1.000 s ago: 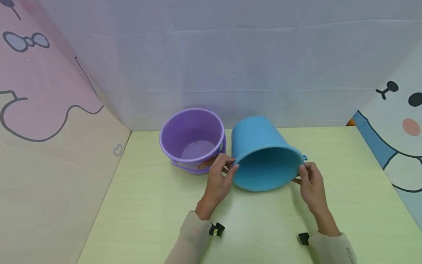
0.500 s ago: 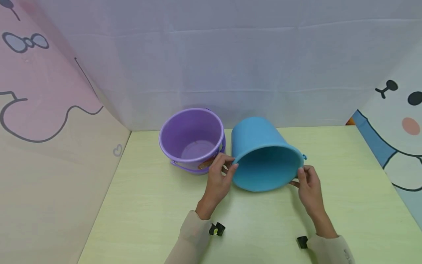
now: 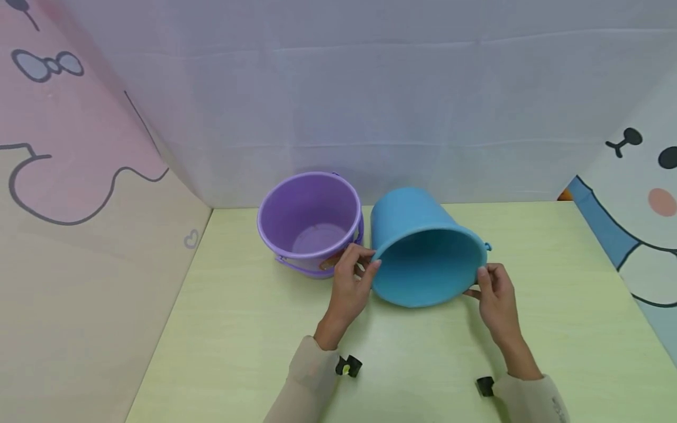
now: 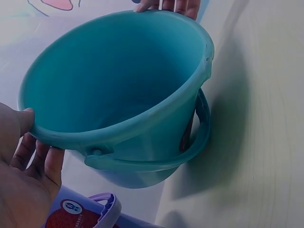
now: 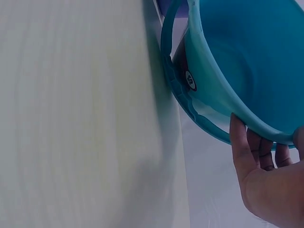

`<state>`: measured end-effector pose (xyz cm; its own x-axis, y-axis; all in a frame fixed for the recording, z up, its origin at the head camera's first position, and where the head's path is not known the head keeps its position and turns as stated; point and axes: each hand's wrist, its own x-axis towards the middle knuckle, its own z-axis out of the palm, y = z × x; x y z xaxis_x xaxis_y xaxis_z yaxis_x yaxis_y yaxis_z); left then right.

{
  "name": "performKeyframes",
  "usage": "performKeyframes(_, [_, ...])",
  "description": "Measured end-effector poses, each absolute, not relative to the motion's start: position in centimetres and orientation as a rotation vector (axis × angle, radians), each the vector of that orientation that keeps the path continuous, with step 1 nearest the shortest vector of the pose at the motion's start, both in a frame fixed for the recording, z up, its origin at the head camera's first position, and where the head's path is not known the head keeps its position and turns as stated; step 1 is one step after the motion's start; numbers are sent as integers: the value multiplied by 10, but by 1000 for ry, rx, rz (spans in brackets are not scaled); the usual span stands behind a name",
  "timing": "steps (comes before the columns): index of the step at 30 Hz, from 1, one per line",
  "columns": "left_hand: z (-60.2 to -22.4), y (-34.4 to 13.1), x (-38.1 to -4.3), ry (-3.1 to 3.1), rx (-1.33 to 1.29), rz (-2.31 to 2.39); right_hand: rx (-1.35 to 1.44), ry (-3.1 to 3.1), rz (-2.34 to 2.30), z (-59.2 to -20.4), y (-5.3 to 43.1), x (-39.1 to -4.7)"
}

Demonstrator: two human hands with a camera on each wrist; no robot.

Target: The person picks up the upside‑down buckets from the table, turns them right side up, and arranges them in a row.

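A blue plastic bucket (image 3: 423,264) is tipped toward me on the table, its mouth facing the front and its inside bare. My left hand (image 3: 350,288) pinches the rim at its left side, thumb at the inner edge and fingers beneath, as the left wrist view also shows. On the opposite side my right hand (image 3: 497,302) grips the rim between thumb and fingers. The bucket's handle (image 4: 142,164) hangs below the rim, between bucket and table. Just left of it a purple bucket (image 3: 309,214) stands upright, close by my left fingers.
The pale green table (image 3: 238,352) ends at a white cloth backdrop (image 3: 370,106) right behind both buckets. Printed panels flank it: a pink and cream one (image 3: 95,188) at left, a cartoon one (image 3: 650,247) at right.
The blue bucket's upper rim has risen slightly, tilting a little more upward. My right hand has shifted slightly down along the rim; the left hand keeps its grip. The purple bucket stays put.
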<state>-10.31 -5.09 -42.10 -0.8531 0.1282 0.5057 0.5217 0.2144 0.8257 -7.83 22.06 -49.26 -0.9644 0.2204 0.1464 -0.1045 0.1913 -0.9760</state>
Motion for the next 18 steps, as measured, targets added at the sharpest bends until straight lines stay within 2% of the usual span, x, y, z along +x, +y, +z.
performKeyframes(11, [-424,-53,-106,-2149,-575,-1701,10,-2157,1892,-496,219,-77])
performKeyframes(18, [-424,-54,-106,-2130,-549,-1759,-68,-2198,1808,-486,219,-83])
